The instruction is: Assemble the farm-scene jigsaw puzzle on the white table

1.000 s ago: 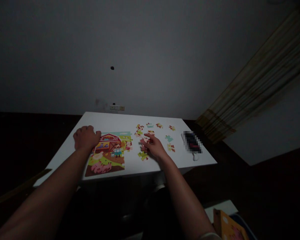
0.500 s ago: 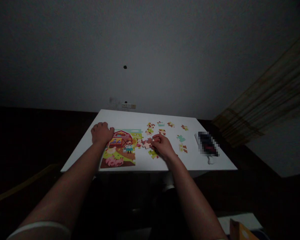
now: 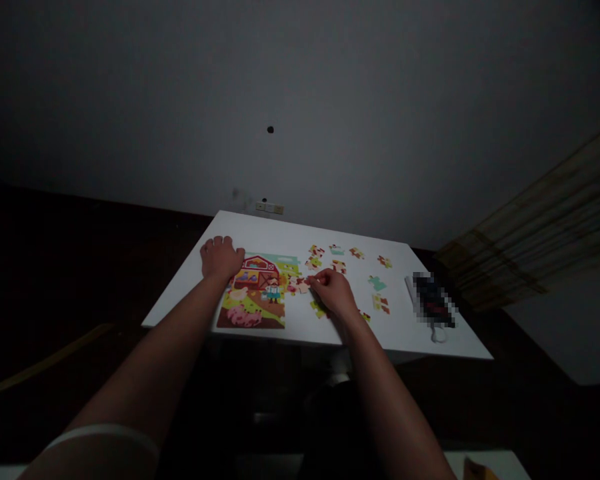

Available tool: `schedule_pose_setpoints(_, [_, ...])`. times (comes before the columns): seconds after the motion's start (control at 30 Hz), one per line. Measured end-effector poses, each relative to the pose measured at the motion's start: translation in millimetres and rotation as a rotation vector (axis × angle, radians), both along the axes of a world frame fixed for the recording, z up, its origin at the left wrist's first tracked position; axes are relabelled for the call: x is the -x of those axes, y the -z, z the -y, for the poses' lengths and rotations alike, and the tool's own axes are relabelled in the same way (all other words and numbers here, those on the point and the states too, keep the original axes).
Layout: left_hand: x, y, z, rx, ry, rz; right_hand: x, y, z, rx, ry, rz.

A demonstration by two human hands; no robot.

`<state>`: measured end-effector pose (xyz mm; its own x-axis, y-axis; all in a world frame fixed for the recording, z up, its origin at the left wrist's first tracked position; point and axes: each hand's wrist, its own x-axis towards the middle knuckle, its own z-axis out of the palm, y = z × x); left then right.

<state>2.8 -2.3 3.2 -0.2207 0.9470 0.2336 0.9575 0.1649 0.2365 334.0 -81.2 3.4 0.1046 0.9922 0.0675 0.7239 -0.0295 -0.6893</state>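
A partly built farm jigsaw with a red barn lies on a small white table. My left hand rests on the table at the puzzle's upper left corner, fingers curled down against the surface. My right hand is just right of the puzzle, fingers pinched on a puzzle piece at the picture's right edge. Several loose pieces lie scattered beyond and to the right of that hand.
A dark, blurred-out flat object with a white part lies near the table's right edge. A wall socket sits low on the grey wall behind. A curtain hangs at the right. The floor around is dark.
The view has shifted, so the table sits further right and higher. My right hand closed from spread fingers onto a piece and moved it left toward the puzzle's edge. My left hand stayed put.
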Motion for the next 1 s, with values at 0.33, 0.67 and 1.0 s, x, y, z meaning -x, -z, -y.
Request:
schedule_pose_setpoints(0.33, [-1,-1.4,1,0.014,0.002,0.038,-2,-6.6,1,0.021,-0.001,0.1])
schedule_pose_setpoints(0.67, [-2,-3.7,4,0.015,-0.014,0.018,5,-10.3,6,-0.015,-0.043,0.248])
schedule_pose_setpoints(1.0, [-1,-0.2,-2,0.022,-0.021,0.022,12,-14.4,30,-0.13,-0.029,0.376])
